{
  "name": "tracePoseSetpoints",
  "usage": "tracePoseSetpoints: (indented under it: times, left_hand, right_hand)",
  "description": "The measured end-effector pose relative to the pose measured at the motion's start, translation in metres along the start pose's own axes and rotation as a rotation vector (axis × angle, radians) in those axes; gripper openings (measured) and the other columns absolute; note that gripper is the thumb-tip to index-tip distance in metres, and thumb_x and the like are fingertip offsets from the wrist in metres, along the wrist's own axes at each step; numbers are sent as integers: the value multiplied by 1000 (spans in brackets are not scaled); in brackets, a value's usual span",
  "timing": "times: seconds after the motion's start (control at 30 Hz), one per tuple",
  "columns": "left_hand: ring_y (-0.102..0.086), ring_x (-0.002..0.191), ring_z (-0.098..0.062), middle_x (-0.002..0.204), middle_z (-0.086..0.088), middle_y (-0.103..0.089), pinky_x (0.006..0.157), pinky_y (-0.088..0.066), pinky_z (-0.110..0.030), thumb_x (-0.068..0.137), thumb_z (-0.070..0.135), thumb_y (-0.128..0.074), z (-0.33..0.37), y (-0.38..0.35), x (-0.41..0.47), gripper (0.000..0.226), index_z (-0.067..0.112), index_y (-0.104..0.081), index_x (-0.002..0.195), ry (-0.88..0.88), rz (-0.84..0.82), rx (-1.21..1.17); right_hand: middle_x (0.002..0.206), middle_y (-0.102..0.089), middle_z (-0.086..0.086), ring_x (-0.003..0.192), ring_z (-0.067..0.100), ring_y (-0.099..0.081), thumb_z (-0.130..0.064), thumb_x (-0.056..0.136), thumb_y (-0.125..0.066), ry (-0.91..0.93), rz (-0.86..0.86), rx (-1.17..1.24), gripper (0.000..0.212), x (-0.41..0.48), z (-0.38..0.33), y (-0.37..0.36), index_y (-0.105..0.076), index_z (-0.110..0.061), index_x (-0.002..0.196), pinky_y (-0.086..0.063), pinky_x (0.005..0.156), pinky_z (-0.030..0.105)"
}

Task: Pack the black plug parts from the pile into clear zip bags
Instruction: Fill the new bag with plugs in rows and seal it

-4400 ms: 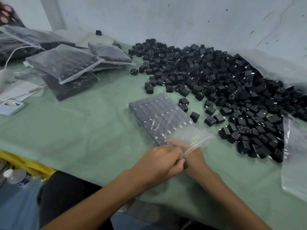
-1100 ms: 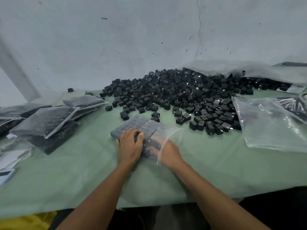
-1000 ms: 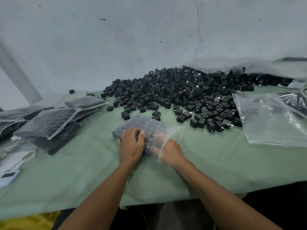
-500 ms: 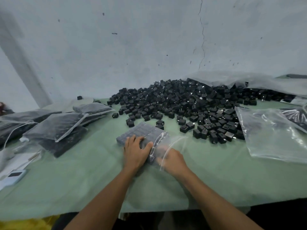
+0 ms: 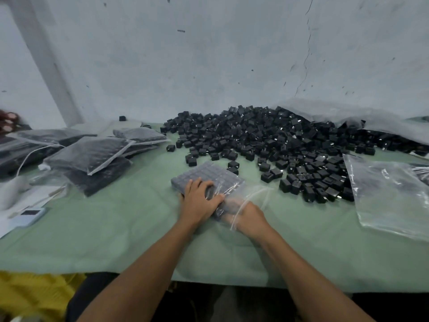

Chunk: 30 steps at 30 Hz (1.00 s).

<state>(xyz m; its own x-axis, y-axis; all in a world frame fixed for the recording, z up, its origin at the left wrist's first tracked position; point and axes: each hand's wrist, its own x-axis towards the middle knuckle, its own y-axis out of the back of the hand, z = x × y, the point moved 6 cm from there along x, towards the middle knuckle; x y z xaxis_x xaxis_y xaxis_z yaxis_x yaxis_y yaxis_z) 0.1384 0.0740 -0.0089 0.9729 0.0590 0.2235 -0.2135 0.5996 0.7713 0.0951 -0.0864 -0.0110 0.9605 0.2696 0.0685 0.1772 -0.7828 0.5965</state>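
Green cloth (image 5: 111,228) covers the table, with a scuffed grey wall (image 5: 209,54) behind it. Loose black plug parts (image 5: 278,145) sit in one big pile at the back right — way too many to count. One clear zip bag (image 5: 209,175) lies flat in the middle, packed with neat rows of plugs. At least four filled bags (image 5: 92,154) are stacked on the left, and one empty clear bag (image 5: 390,194) lies on the right. The left hand (image 5: 199,201) is spread flat, fingers pressing down on the near end of the packed bag. The right hand (image 5: 250,217) is partly inside the bag's open mouth — can't tell what its fingers are doing under the plastic. Compared with half a second ago, both hands sit in pretty much the same spot on the bag; mostly the view has shifted a bit.
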Motion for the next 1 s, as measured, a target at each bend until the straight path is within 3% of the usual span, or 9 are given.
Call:
tracePoseSetpoints:
  times: [0.1, 0.23, 0.3, 0.4, 0.5, 0.63, 0.77, 0.9, 1.0]
  left_hand:
    - [-13, 153, -21, 159, 4, -35, 120, -18, -49, 88, 59, -64, 0, 0, 0, 54, 36, -54, 135, 3, 8, 2]
    - [-13, 154, -21, 161, 3, -33, 122, -17, -50, 83, 66, -60, 0, 1, -1, 61, 36, -54, 136, 9, 5, -5]
    - [-13, 154, -21, 161, 3, -33, 122, -16, -51, 76, 68, -51, 1, 2, -2, 70, 36, -54, 138, 17, -5, -5]
    - [-12, 153, -20, 161, 3, -32, 123, -14, -50, 72, 67, -49, 2, 3, -2, 75, 35, -53, 140, 27, -15, -9]
    - [-10, 154, -20, 162, 1, -30, 123, -14, -48, 72, 67, -50, 2, 3, -3, 75, 35, -52, 140, 22, -25, -18]
    - [-9, 154, -21, 163, -1, -29, 124, -12, -48, 88, 61, -58, -2, 2, -2, 61, 33, -51, 142, 2, -38, -35]
    - [-9, 155, -22, 164, -4, -29, 124, -12, -49, 96, 53, -59, -1, 3, -4, 53, 31, -51, 143, -17, -32, -44]
    - [-10, 155, -22, 164, -7, -28, 124, -12, -52, 89, 66, -57, 1, 7, -10, 61, 32, -53, 140, -8, -16, -70]
    - [-10, 155, -23, 163, -7, -28, 124, -13, -52, 80, 75, -46, 5, 8, -13, 75, 32, -51, 142, -9, -38, -34]
  right_hand:
    - [95, -74, -18, 93, 6, -70, -65, 62, -73, -14, 38, 19, 42, -1, 0, 1, -68, -53, 102, -55, 89, 38]
    - [98, -75, -10, 96, 13, -70, -57, 51, -48, -42, 98, -1, 39, -3, -3, 6, -58, -70, 86, -55, 87, 34]
    - [101, -75, -10, 98, 13, -70, -56, 48, -46, -38, 87, 8, 40, -4, -4, 6, -56, -73, 83, -55, 89, 34]
    - [97, -75, -16, 95, 7, -70, -57, 54, -59, -22, 45, 41, 32, -3, -5, 6, -63, -66, 85, -56, 88, 35]
    - [99, -74, -12, 96, 10, -69, -41, 72, -73, -37, 16, 44, 29, 1, 1, 6, -69, -47, 100, -55, 90, 40]
    - [97, -72, -11, 94, 12, -67, -56, 78, -58, -21, 1, 16, 30, 3, -1, 5, -68, -42, 102, -53, 89, 40]
    - [89, -70, -15, 86, 5, -65, -62, 83, -48, -19, 42, -18, 27, 0, -3, 5, -67, -49, 97, -51, 80, 27]
    - [95, -72, -15, 91, 7, -67, -68, 68, -45, -23, 59, 4, 37, -3, -6, 8, -65, -55, 95, -53, 85, 30]
    - [98, -73, -9, 94, 14, -68, -59, 74, -52, -57, 58, -41, 39, -4, -3, 9, -67, -44, 107, -53, 88, 35]
